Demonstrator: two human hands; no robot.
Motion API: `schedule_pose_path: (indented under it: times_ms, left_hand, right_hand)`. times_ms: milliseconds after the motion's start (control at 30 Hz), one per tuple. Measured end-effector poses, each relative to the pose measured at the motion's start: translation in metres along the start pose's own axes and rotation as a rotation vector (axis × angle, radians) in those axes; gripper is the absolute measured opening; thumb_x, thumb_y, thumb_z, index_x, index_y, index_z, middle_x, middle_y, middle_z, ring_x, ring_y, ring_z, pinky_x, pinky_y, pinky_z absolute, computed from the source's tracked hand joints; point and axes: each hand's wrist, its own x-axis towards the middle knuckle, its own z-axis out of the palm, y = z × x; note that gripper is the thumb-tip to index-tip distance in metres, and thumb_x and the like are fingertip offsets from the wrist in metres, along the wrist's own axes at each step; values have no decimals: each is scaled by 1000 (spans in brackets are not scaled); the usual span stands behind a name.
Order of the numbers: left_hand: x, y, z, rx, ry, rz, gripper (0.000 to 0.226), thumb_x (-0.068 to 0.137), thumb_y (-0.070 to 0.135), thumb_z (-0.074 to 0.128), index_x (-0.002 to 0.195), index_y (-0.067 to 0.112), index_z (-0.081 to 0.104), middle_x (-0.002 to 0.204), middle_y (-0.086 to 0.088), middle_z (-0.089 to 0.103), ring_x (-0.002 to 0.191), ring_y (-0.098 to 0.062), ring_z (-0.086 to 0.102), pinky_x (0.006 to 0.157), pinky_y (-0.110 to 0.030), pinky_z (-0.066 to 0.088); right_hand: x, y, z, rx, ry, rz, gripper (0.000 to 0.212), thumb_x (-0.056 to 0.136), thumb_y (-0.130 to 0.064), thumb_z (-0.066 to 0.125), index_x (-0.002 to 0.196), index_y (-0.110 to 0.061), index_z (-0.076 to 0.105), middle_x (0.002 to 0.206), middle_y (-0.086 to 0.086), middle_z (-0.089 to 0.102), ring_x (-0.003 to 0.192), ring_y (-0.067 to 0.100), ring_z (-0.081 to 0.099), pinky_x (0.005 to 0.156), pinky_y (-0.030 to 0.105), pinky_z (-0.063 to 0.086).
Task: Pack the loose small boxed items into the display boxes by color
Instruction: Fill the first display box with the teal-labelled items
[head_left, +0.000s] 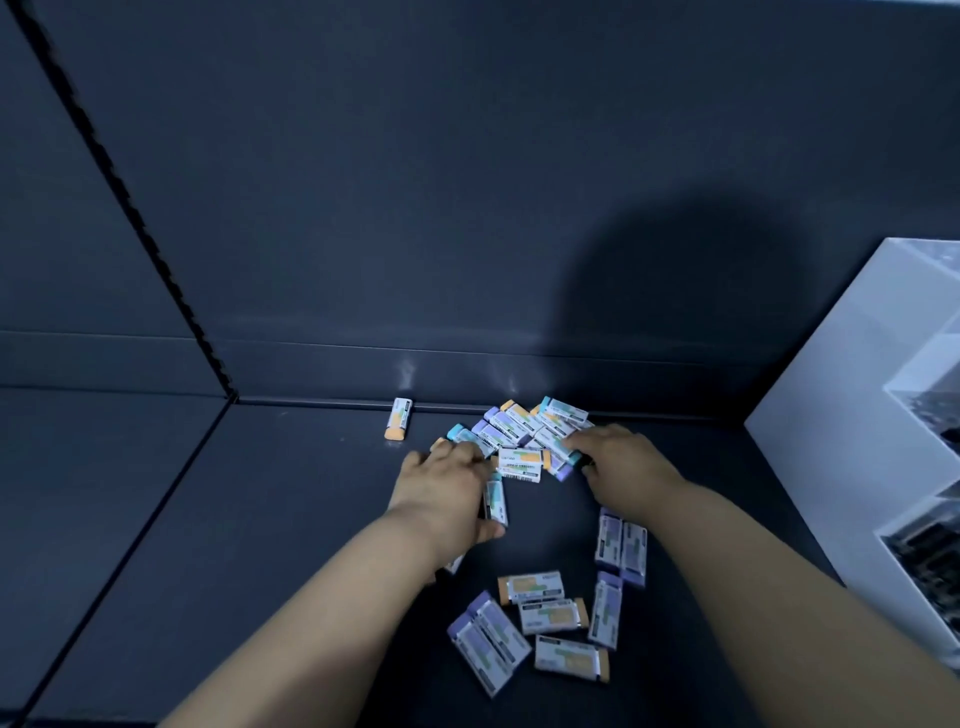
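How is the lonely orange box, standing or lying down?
Lying down: the orange-ended box lies flat on the shelf, apart from the pile.

Wide open shelf (156, 519) on the left, bare but for one orange-capped box (399, 420) lying against the back wall (467, 208), which closes off the far side. The pile of small boxes (524, 431) crowds far centre, flanked by the left hand (441, 483), gripping a loose box (494, 500), and the right hand (618, 462). Near centre, purple boxes (488, 639) and orange boxes (550, 608) litter the way, with a bare gap just beyond them. At right, the white display box (831, 441) walls things off.
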Motion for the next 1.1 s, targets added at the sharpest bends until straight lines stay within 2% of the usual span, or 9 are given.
schedule_pose_path:
  times_ms: [133,200,267,333,433,600,800,967,1100]
  left_hand:
    - [2,-1,-3,15,-13,10,75,83,59,58,146,29,31,146,8,30,138,-16,21,109,-37,20]
    - [1,-1,-5,16,-18,21,70,82,59,59,142,31,37,145,8,31,136,-16,23,108,-36,21]
    - [-1,1,-6,12,-28,22,68,81,58,60,140,31,39,144,8,31,136,-16,23,106,-36,21]
    - [-2,3,-6,2,-30,22,70,80,58,61,141,31,38,145,8,30,137,-15,22,105,-35,21]
    - [-5,4,-6,-12,-25,27,72,80,59,61,141,31,36,147,9,28,137,-13,22,105,-34,19]
    - [-9,7,-6,-8,-18,24,72,80,57,61,141,29,34,147,10,28,136,-12,23,105,-34,20]
    - [-12,7,-5,-9,-30,15,75,78,60,61,142,29,35,148,10,27,137,-12,23,106,-34,19]
    - [-14,9,-5,-6,-38,39,74,78,60,62,140,29,36,146,10,29,136,-13,24,106,-34,20]
    - [-16,11,-5,-15,-58,64,72,79,58,62,140,30,35,147,9,29,136,-13,24,107,-35,21]
  right_hand:
    - [-8,-2,-5,-114,153,-76,22,93,-29,45,103,-26,65,110,-8,64,110,15,50,89,28,29]
    - [-9,0,-8,-53,184,-103,20,91,-28,48,97,-26,66,103,-10,65,106,14,53,84,26,28]
    - [-8,3,-8,90,137,-98,27,88,-22,52,113,-26,63,119,-12,60,119,14,48,90,24,28]
    - [-7,3,-9,133,-44,-83,55,86,-20,55,138,-30,45,148,-13,36,138,12,29,109,28,20]
    - [-6,1,-13,40,-178,-97,74,81,-23,60,147,-34,27,157,-15,17,141,7,21,110,29,13]
    - [-9,1,-11,-4,-100,-89,72,80,-32,64,145,-30,32,146,-5,39,133,13,34,106,30,21]
    - [-18,-5,-13,-247,-8,-60,74,76,-73,52,133,-26,42,122,-3,59,118,17,46,100,35,24]
    - [-37,-18,-11,-310,42,-150,68,86,-66,46,136,-21,37,112,8,62,109,25,51,100,33,27]
    - [-46,-30,-4,-13,7,-147,59,93,-48,50,144,-26,29,100,8,67,102,28,56,76,26,29]
